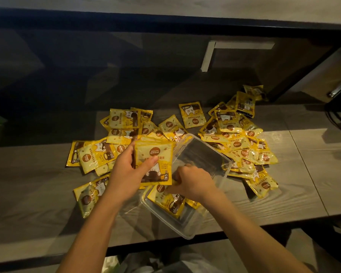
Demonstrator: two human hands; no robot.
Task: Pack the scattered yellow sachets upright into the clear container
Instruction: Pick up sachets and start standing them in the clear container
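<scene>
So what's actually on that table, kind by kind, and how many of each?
Yellow sachets: too many overlap for an exact count, roughly 50, including the stack held in the left hand and a few under the right hand in the container.
Clear container: 1
Hands: 2
Total: roughly 53 things.

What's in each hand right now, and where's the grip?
Left hand pinches a yellow foil sachet by its left edge. Right hand presses sachets inside the clear plastic container; its grip is hidden.
</scene>
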